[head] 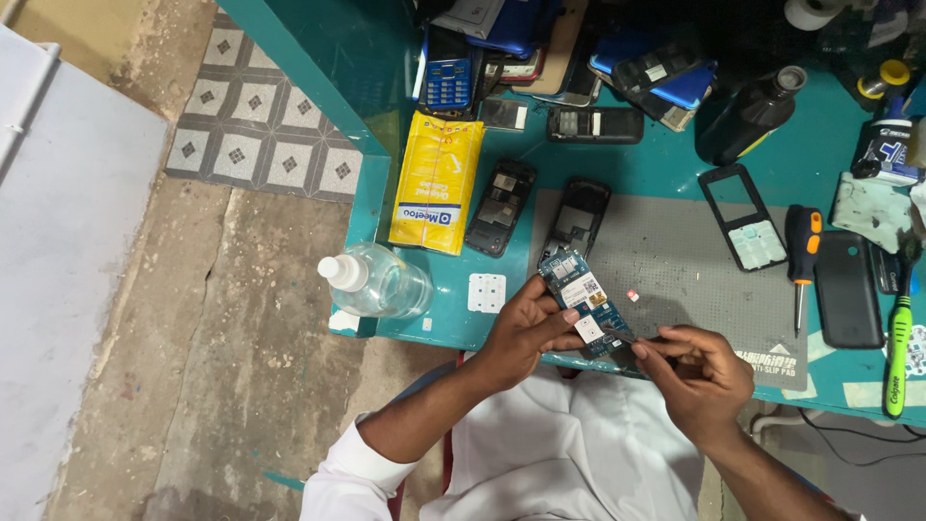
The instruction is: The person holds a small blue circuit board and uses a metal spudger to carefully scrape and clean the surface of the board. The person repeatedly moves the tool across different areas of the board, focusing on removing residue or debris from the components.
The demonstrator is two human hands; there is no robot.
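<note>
My left hand [526, 328] holds a small blue phone circuit board [583, 295] with white stickers, tilted over the front edge of the teal workbench [637, 169]. My right hand [696, 371] pinches a thin dark tool, perhaps tweezers [622, 337], with its tip touching the board's lower end. Just behind the board lie two opened black phone bodies [501, 206] [576, 218], the right one on a grey non-slip mat [675, 260].
A clear plastic bottle [378, 281] lies at the bench's left corner beside a yellow packet [437, 183]. A black phone front frame [741, 215], an orange-handled screwdriver [801, 256], a black back cover [848, 288] and a green toothbrush [899, 342] lie right. Several phones pile at the back.
</note>
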